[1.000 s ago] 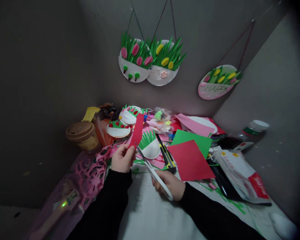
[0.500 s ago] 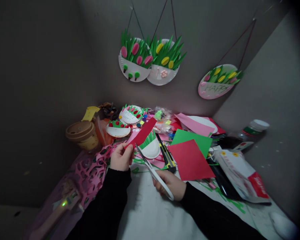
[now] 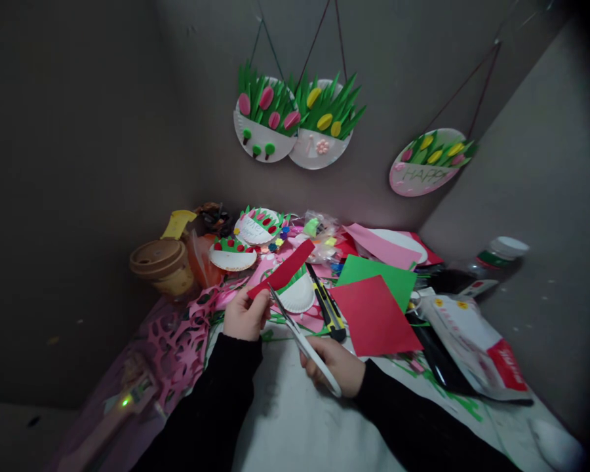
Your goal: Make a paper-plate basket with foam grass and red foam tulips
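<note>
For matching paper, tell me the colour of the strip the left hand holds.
The strip in the left hand is red, clearest in the head view.

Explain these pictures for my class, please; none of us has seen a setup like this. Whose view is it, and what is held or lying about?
There is no machine here: a person works with two bare hands, and one camera worn on the head looks forward and down, giving every picture. The left hand pinches a red paper strip. The right hand holds white-handled scissors, their tips at the strip. On the table lie a red sheet partly over a green sheet, and a yellow-and-black utility knife. A lidded cup stands on the left. Three decorated paper plates hang on the wall behind.
</note>
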The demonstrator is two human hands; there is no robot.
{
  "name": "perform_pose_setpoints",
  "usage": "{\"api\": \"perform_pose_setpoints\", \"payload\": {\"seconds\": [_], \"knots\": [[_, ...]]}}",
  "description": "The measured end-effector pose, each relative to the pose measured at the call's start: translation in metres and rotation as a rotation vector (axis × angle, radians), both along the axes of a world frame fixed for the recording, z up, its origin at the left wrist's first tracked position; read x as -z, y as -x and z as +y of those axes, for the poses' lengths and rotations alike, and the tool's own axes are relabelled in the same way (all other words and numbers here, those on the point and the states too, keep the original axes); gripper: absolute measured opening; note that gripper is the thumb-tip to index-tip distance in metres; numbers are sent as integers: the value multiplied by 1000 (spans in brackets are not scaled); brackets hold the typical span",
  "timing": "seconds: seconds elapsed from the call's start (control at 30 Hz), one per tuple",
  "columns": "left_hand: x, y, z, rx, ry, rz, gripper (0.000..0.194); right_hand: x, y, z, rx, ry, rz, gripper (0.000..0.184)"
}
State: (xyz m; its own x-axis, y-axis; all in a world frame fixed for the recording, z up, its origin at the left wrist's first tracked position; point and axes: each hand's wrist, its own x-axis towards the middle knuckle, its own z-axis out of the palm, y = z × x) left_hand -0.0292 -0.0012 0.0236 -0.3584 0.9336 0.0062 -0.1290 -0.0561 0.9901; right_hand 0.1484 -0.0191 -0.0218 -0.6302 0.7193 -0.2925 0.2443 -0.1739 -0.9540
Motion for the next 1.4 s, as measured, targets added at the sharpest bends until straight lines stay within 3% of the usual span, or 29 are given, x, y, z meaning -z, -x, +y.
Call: {"api": "perform_pose_setpoints", "payload": {"seconds": [0.9, 1.4], "knots": [[-9, 4, -1, -58, -24, -58, 28, 3, -5, 3, -33, -50, 9, 13], [-1, 4, 1, -7, 1, 8, 26, 5, -8, 4, -30, -34, -8, 14]]}}
